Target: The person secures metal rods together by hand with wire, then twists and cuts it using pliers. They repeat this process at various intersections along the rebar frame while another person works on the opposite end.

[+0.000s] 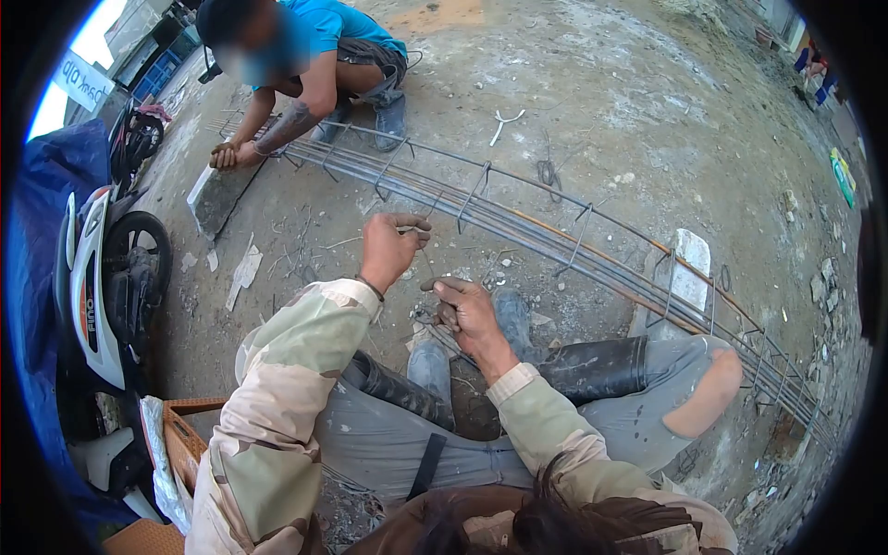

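Already, the long cage of rusty steel reinforcing bars point(555, 242) is lying assembled on the dusty concrete ground point(647, 111), with bent wire stirrups spaced along much of its length. The person's left hand point(388, 248) is pinching one end of a thin grey tie wire point(426, 262), and the right hand point(467, 310) is gripping its other end, both fingers closed, just in front of the cage. A co-worker's hands point(229, 154) are working at the far end, so tying appears unfinished.
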